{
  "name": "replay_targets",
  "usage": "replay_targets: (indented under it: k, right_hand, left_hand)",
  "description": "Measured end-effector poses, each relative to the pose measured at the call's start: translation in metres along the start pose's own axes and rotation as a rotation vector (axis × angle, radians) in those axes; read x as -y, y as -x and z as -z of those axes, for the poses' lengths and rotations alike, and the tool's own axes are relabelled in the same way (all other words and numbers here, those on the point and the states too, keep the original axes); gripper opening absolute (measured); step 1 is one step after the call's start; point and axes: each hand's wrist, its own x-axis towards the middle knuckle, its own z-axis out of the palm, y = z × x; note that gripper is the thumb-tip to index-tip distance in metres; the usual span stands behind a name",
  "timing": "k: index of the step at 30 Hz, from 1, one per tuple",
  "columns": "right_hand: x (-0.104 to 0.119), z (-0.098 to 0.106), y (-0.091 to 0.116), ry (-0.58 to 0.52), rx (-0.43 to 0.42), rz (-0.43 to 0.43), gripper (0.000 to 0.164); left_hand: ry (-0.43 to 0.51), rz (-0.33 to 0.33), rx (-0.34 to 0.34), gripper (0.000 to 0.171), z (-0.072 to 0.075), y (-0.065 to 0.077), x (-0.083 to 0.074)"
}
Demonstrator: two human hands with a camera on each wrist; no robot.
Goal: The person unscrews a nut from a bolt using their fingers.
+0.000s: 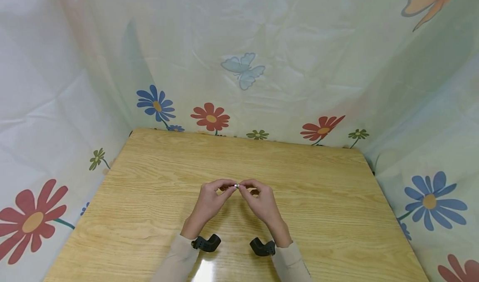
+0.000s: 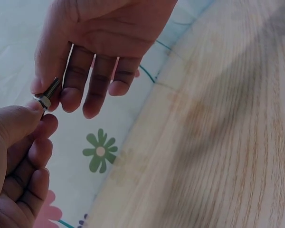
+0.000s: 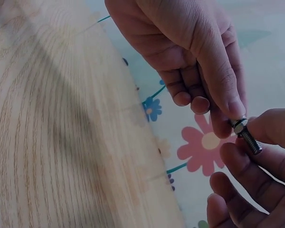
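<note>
My left hand (image 1: 209,201) and right hand (image 1: 263,203) meet above the table, fingertips on one small metal bolt (image 1: 237,186). In the right wrist view the bolt's threaded shank (image 3: 251,141) points down and right. A shiny hexagonal part (image 3: 239,126) sits at its upper end; whether that is a nut or the head I cannot tell. My left thumb (image 2: 16,122) and forefinger pinch this hexagonal end. The right thumb and forefinger hold the bolt from the opposite side, with the shank showing between them. In the left wrist view my other right fingers (image 2: 97,85) hang loosely extended.
A wood-grain table (image 1: 318,182) spreads beneath both hands. A pale curtain printed with flowers and butterflies (image 1: 243,70) stands along its back and sides. Black camera mounts (image 1: 209,243) sit on both wrists, over beige sleeves (image 1: 176,259).
</note>
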Motion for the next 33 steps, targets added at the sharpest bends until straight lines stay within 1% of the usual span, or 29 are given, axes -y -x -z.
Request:
replay_targets:
  k: [9, 14, 18, 20, 22, 24, 28, 33]
  right_hand:
    - [0.0006, 0.0003, 0.0002, -0.004, 0.011, 0.032, 0.011]
    - [-0.0009, 0.0001, 0.0003, -0.008, 0.010, 0.088, 0.013]
    - [-0.0016, 0.0001, 0.0003, -0.025, 0.009, 0.145, 0.019]
    - [-0.0012, 0.0002, 0.0003, -0.040, 0.008, 0.153, 0.024]
    - [-0.0007, 0.0003, 0.0001, -0.053, 0.009, 0.134, 0.028]
    - [-0.0003, 0.0002, -0.0003, -0.054, 0.005, 0.094, 0.030]
    - [0.0001, 0.0000, -0.0005, -0.021, -0.008, 0.023, 0.027]
    - [0.0003, 0.0001, -0.0005, -0.005, -0.013, 0.007, 0.020]
  left_hand:
    - [0.004, 0.019, 0.001, 0.015, 0.0009, 0.0011, -0.0004]
    - [0.006, 0.020, -0.004, 0.015, 0.0011, 0.0019, 0.0016]
    - [0.010, 0.024, -0.009, 0.014, 0.0016, 0.0021, 0.0030]
    - [0.016, 0.023, -0.011, 0.014, 0.0023, 0.0019, 0.0027]
    - [0.018, 0.016, -0.015, 0.013, 0.0030, 0.0015, 0.0019]
    - [0.019, 0.006, -0.019, 0.013, 0.0036, 0.0011, 0.0009]
    - [0.021, -0.016, -0.026, 0.014, 0.0039, 0.0006, -0.0004]
    - [0.032, -0.034, -0.020, 0.015, 0.0036, 0.0000, -0.0006]
